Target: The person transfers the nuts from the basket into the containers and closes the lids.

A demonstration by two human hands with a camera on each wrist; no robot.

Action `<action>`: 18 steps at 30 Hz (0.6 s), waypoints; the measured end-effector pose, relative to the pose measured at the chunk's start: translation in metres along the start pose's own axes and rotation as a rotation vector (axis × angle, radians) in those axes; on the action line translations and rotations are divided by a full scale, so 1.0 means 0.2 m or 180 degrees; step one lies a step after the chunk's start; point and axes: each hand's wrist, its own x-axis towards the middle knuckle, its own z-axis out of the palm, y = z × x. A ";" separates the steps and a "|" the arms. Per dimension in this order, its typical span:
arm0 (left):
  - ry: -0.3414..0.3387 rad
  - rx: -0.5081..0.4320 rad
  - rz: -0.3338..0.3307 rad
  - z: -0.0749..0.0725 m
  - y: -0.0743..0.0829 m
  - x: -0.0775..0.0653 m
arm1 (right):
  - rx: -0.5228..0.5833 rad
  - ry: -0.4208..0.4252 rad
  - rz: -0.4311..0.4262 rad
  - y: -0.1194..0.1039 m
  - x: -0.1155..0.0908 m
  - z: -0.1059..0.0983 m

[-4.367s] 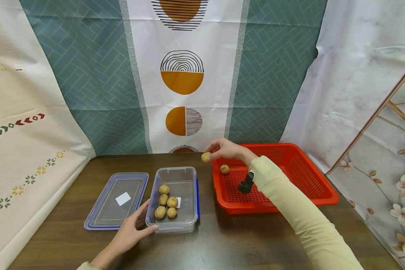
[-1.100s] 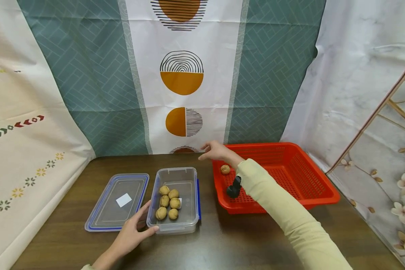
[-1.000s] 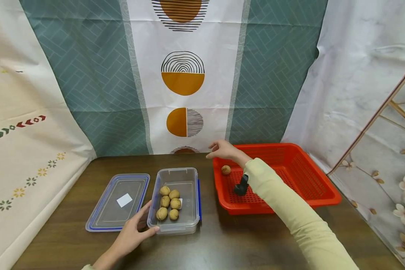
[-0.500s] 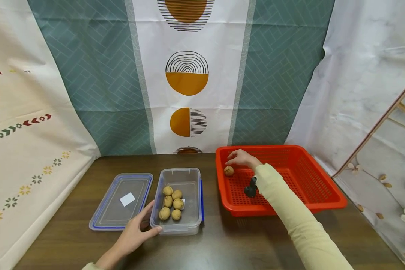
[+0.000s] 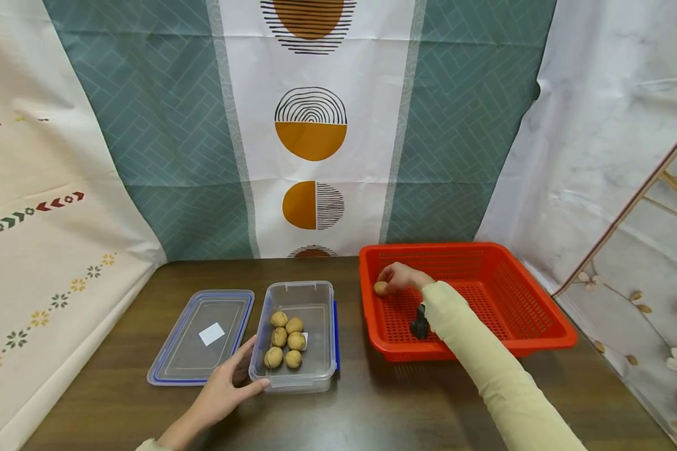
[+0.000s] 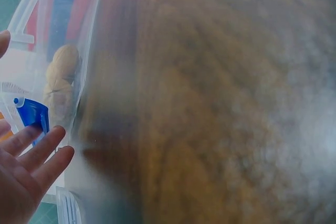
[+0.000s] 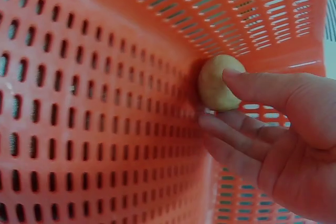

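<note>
In the head view my right hand (image 5: pixel 400 277) reaches down into the red basket (image 5: pixel 541 300), at a walnut (image 5: pixel 380 288) near its left wall. The right wrist view shows the thumb on this walnut (image 7: pixel 218 82) and the fingers curled beneath it. My left hand (image 5: pixel 220 388) rests against the near left corner of a clear plastic box (image 5: pixel 316 313), thumb at the front and fingers along the left side. In the left wrist view those fingers are fairly straight, beside a blue clip (image 6: pixel 34 114). Several walnuts (image 5: pixel 279 337) lie in the left part of the box.
A clear lid (image 5: pixel 203 338) with a blue seal lies flat on the wooden table (image 5: pixel 372 413), left of the box. Patterned cloths (image 5: pixel 462 125) hang behind and at both sides. A black wrist camera (image 5: pixel 420 326) hangs below the right sleeve.
My right hand has brought a walnut to the box and released it there. It has then moved right and down into the basket and taken the walnut there. The left hand stays at the box.
</note>
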 end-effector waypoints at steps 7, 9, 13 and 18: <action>0.0041 0.0022 -0.0019 -0.01 0.00 -0.01 | 0.0083 0.0022 0.0183 -0.08 -0.04 0.04; 0.0032 0.0033 -0.0009 -0.02 0.00 -0.01 | 0.0090 -0.0007 0.0188 -0.08 -0.03 0.04; 0.0042 0.0036 -0.0029 -0.02 0.00 -0.01 | 0.0053 -0.0053 0.0170 -0.07 -0.04 0.02; -0.0020 0.0035 -0.0020 -0.01 0.00 -0.01 | 0.0094 -0.0017 0.0222 -0.08 -0.08 -0.02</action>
